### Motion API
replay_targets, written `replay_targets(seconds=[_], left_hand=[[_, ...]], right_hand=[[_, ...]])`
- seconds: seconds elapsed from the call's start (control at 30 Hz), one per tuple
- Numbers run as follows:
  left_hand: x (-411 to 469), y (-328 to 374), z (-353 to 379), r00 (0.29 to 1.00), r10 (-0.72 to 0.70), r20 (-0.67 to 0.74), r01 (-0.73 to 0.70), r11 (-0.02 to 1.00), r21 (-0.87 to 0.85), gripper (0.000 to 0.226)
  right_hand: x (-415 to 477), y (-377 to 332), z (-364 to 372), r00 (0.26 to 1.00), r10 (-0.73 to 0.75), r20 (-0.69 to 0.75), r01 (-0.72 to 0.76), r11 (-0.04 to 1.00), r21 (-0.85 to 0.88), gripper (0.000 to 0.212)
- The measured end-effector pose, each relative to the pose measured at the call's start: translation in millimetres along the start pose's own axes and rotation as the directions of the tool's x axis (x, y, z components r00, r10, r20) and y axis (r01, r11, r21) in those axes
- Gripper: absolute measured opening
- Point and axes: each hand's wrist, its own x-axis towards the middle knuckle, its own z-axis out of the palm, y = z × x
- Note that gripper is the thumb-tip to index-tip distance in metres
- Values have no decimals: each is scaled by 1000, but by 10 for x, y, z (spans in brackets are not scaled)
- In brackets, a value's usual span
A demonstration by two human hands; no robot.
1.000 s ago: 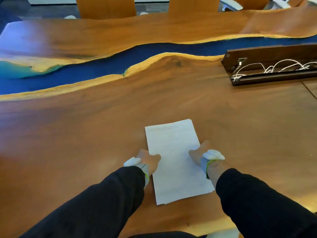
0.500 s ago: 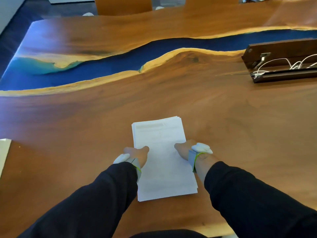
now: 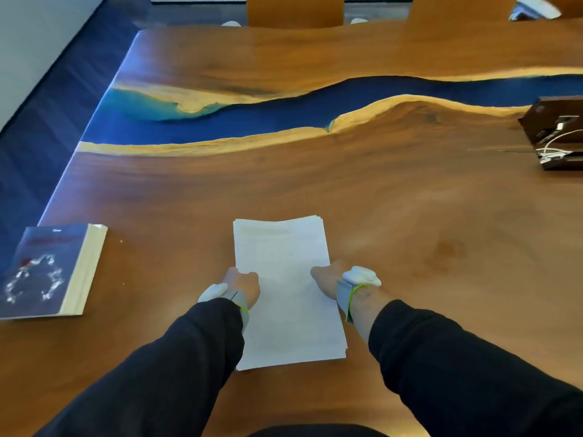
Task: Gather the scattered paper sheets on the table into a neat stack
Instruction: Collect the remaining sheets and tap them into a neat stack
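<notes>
A stack of white paper sheets (image 3: 285, 288) lies on the wooden table (image 3: 410, 216) in front of me, its far edge slightly fanned. My left hand (image 3: 241, 287) grips the stack's left long edge, thumb on top. My right hand (image 3: 326, 280) grips the right long edge the same way. Both wrists wear grey bands with white devices, and dark sleeves cover my arms. The fingers under the sheets are hidden.
A dark blue book (image 3: 47, 272) lies near the table's left edge. A dark wooden box with white cables (image 3: 555, 137) sits at the right. A blue resin strip (image 3: 284, 118) runs across the table. Wooden chair backs (image 3: 295, 9) stand on the far side.
The view has swung left, bringing the book into sight and pushing the box to the right edge. The stack now sits straighter between my hands, which keep hold of its sides.
</notes>
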Motion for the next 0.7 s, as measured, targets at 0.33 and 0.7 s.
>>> replay_targets(seconds=[0.33,0.7], left_hand=[[498,-576,-1252,977,203,67,-200,978,-52,30],[530,-643,-1987,908,414,61,-383,882,-274,26]], right_hand=[[-113,-523,1101,999,50,-14,-49,995,90,37],[-400,-1044,1297,973,-186,-137,225,901,371,11]])
